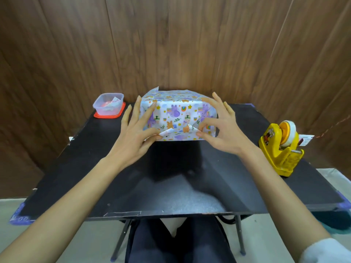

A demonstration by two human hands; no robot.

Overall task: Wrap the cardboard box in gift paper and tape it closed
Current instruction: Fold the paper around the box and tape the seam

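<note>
Over at the far left of the black table, a clear plastic container sits on a red lid; the red writing on its paper slip is too small to read. My left hand pinches the gift paper at its turned-up white corner. The box stands far centre, fully covered. My right hand pinches the flap's right fold. Right of that, the yellow tape dispenser bears an unreadable sticker.
</note>
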